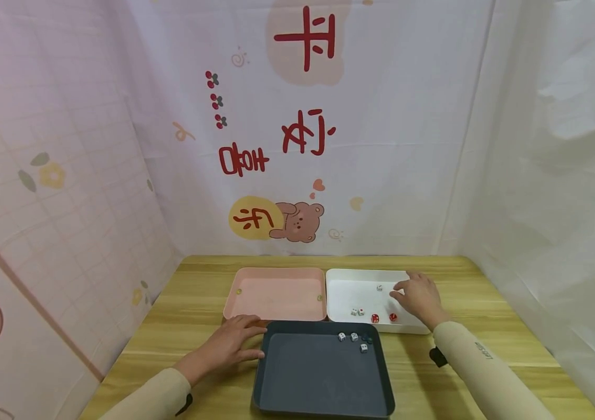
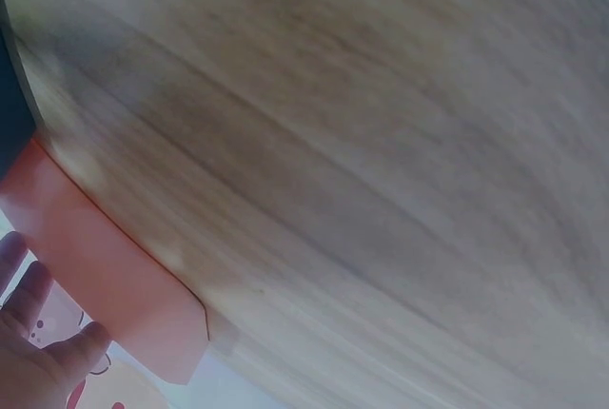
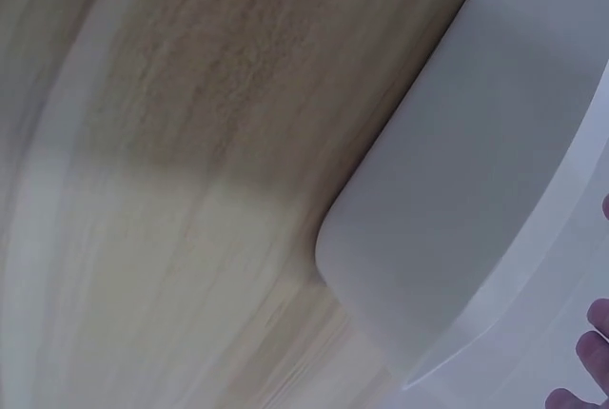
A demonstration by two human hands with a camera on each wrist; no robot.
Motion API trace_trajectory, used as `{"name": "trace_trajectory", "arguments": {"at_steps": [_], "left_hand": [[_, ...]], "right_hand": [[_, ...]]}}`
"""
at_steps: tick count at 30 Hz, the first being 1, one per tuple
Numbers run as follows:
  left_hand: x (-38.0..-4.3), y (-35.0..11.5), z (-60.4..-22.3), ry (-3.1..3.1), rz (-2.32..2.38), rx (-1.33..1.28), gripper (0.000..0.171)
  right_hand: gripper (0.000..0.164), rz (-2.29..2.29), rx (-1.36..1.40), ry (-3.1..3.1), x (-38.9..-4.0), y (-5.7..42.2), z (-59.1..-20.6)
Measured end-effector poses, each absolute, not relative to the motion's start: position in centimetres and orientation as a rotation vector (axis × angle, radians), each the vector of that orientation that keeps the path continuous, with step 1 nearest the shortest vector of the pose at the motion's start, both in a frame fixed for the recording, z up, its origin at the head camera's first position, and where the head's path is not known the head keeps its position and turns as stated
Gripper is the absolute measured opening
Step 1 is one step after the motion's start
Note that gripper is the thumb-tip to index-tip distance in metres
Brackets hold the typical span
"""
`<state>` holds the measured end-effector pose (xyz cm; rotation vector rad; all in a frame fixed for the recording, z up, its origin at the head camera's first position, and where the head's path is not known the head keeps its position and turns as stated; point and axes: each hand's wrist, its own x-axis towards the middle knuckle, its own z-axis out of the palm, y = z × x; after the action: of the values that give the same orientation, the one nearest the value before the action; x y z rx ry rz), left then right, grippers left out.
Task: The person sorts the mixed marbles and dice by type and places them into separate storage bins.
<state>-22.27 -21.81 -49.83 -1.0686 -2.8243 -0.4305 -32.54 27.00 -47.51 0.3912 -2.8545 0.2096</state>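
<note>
Nearest on the wooden surface (image 1: 171,315), dark tray (image 1: 324,373); carries three white dice (image 1: 363,348) and two dark dice (image 1: 369,340) toward the far right corner. At the left rim, left hand (image 1: 224,345), spread, grip apart and clamped on nothing visible; touching the rim or just beside it, cannot tell.

Beyond, side by side, pink tray (image 1: 276,294) on the left, white tray (image 1: 347,291) on the right. In pink, two yellowish dice (image 1: 320,298), well apart, one near each end. In white, two red dice (image 1: 375,318) and two small pale dice (image 1: 361,312) toward the near side, one more pale die (image 1: 379,288) farther back. Over the right end of white, right hand (image 1: 420,298), grip apart, holding nothing visible. Farthest back, patterned cloth (image 1: 392,163) with red characters and a bear.

Dice visible only from the head. From the left wrist, pink tray's outer wall and corner close up, with fingertips (image 2: 93,333) alongside. From the right wrist, white tray's outer wall and rounded corner, with fingertips at the frame's edge.
</note>
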Motion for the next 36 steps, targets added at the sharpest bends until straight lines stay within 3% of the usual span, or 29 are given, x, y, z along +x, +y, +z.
{"name": "trace_trajectory", "arguments": {"at_steps": [36], "left_hand": [[-21.9, -21.6, -49.3, -2.846, -0.435, -1.065, 0.058]], "right_hand": [[0.021, 0.351, 0.673, -2.777, -31.1, 22.4, -47.5]]}}
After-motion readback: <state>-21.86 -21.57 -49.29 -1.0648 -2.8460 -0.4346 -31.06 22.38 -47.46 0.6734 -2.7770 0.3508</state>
